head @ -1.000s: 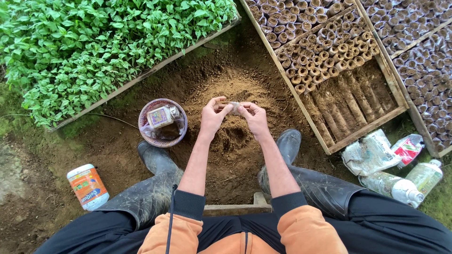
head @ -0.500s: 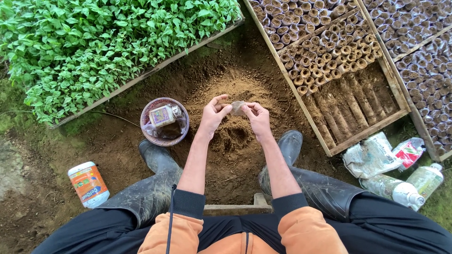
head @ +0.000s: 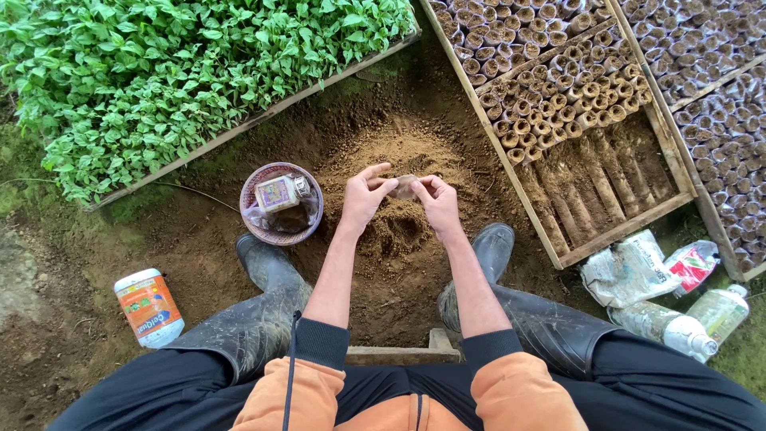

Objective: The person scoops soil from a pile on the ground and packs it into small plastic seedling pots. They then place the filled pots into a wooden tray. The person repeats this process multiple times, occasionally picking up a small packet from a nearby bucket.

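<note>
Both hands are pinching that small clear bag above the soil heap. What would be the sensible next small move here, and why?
Probably spread the mouth of the small clear bag and lower it to the loose soil pile. The left hand and right hand each pinch one side of it, it looks flat and unfilled, and the wooden frame beside them has bare rows.

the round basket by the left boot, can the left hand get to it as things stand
Probably yes. The basket sits on open soil just left of the left hand, with nothing between them. But that hand and the right hand both pinch a small clear bag, so it would have to let go first.
</note>
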